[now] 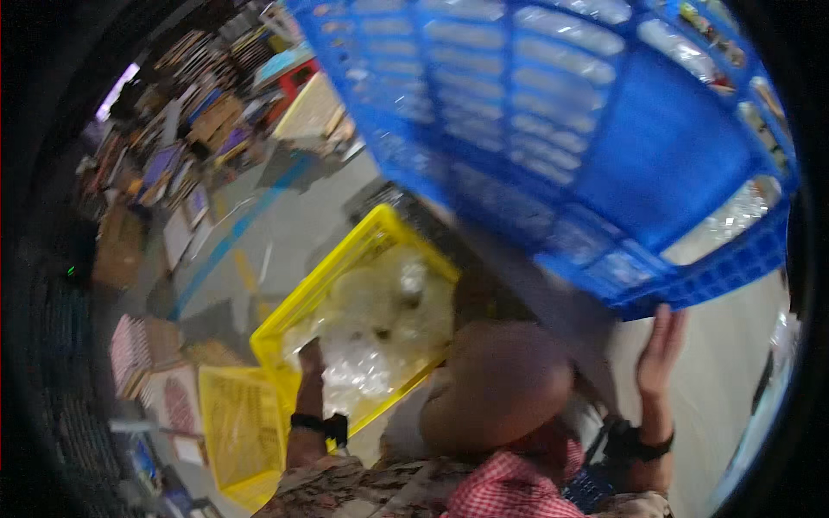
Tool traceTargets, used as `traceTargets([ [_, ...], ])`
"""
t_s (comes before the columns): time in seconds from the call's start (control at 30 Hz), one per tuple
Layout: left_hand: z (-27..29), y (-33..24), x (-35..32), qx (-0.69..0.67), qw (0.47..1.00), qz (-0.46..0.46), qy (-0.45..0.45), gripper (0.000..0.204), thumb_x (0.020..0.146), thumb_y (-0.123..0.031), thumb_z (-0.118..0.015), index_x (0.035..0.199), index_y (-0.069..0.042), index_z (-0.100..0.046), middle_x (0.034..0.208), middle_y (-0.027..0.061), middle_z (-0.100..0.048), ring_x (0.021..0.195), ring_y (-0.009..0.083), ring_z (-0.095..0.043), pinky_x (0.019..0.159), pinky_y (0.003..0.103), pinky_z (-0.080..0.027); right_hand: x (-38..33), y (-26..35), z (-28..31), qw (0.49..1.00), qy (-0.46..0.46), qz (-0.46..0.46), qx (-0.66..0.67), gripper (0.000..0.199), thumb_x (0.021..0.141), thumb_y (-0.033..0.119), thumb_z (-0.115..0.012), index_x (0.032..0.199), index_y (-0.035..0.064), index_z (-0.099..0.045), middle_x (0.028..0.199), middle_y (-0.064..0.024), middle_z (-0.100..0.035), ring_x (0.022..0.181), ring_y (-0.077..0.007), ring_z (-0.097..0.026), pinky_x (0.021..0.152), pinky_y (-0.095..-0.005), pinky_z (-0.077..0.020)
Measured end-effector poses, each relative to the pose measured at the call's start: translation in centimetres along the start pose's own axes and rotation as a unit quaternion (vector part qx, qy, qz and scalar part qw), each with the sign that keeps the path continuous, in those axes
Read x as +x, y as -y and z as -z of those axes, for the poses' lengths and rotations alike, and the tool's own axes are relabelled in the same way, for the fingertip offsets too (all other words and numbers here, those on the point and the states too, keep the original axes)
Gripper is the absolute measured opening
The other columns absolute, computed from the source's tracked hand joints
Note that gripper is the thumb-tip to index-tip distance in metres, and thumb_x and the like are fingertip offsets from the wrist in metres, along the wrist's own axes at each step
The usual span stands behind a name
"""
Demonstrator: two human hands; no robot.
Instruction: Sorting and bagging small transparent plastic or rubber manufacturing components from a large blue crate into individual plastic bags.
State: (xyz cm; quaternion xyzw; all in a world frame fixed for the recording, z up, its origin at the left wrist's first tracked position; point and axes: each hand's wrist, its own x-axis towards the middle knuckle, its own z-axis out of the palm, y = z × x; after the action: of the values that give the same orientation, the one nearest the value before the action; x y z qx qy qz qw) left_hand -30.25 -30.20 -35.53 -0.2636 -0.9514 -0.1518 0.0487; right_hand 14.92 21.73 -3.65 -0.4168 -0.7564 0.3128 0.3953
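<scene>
A large blue plastic crate [673, 164] with slotted sides looms across the upper right, with clear plastic showing through its openings. My right hand [661, 350] is raised just under its lower edge, fingers stretched upward, and the fingertips meet or nearly meet the rim. Below and left of it, a tilted yellow crate [332, 281] contains crumpled clear plastic wrap [358, 367]. At this crate's left side is my left hand [313, 358], reaching over the wall by the wrap. Its fingers are dark and blurred, so their grip is unclear.
A second yellow crate [242, 432] stands at the lower left. Piles of books and boards [199, 95] and cardboard boxes [119, 246] crowd the left side. Blue tape [233, 237] marks the grey floor. My bent knee [501, 384] is between the crates.
</scene>
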Motion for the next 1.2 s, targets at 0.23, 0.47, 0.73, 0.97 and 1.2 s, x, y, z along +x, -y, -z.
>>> traceTargets([
  [0.23,10.9,-11.4,3.8,-0.41,0.804,0.431,-0.009,0.034,0.088,-0.029,-0.059,0.115,-0.01,-0.063,0.076,-0.0037,-0.052,0.062,0.0096,-0.046,0.053,0.026,-0.04,-0.5,1.2,-2.5,0.995,-0.015,0.006,0.098,0.043,0.101,0.018,-0.039,0.138,-0.004,-0.033,0.137,-0.015,-0.042,0.126,-0.0207,-0.04,0.107,-0.0355,-0.0282],
  [0.47,12.2,-16.5,8.0,-0.519,0.772,0.363,-0.048,0.031,0.091,-0.029,-0.056,0.117,-0.013,-0.063,0.067,-0.0085,-0.037,0.053,0.0039,-0.036,0.046,0.021,-0.035,-0.7,0.6,-2.8,0.991,-0.055,0.019,0.117,0.044,0.101,0.016,-0.039,0.138,-0.0076,-0.031,0.138,-0.0171,-0.041,0.128,-0.023,-0.038,0.107,-0.036,-0.0272],
  [0.73,3.9,-21.2,14.8,-0.586,0.759,0.283,-0.029,0.031,0.092,-0.033,-0.056,0.112,-0.01,-0.064,0.079,-0.0033,-0.047,0.065,0.0086,-0.05,0.051,0.026,-0.049,-1.2,-0.6,-2.0,0.991,-0.051,0.006,0.123,0.048,0.101,0.021,-0.041,0.142,-0.0007,-0.027,0.14,-0.0128,-0.037,0.128,-0.0206,-0.038,0.107,-0.0353,-0.0296],
  [0.97,-8.7,-16.0,17.1,-0.636,0.759,0.057,0.127,0.058,0.093,-0.041,-0.048,0.144,-0.022,-0.027,0.141,0.0062,-0.043,0.115,0.0276,-0.052,0.088,0.041,-0.049,-1.6,3.0,-1.3,0.997,-0.072,-0.024,-0.006,0.038,0.101,0.02,-0.042,0.131,-0.004,-0.042,0.129,-0.0144,-0.047,0.121,-0.022,-0.043,0.104,-0.034,-0.0312],
  [1.2,-9.8,-16.3,20.0,-0.724,0.603,0.044,0.332,0.055,0.093,-0.041,-0.048,0.141,-0.019,-0.033,0.128,0.0113,-0.054,0.102,0.0292,-0.059,0.08,0.041,-0.051,-0.1,6.0,-2.6,0.997,0.025,0.068,-0.007,0.024,0.098,0.014,-0.044,0.113,-0.0039,-0.046,0.092,-0.0242,-0.06,0.084,-0.0331,-0.06,0.076,-0.0384,-0.0456],
])
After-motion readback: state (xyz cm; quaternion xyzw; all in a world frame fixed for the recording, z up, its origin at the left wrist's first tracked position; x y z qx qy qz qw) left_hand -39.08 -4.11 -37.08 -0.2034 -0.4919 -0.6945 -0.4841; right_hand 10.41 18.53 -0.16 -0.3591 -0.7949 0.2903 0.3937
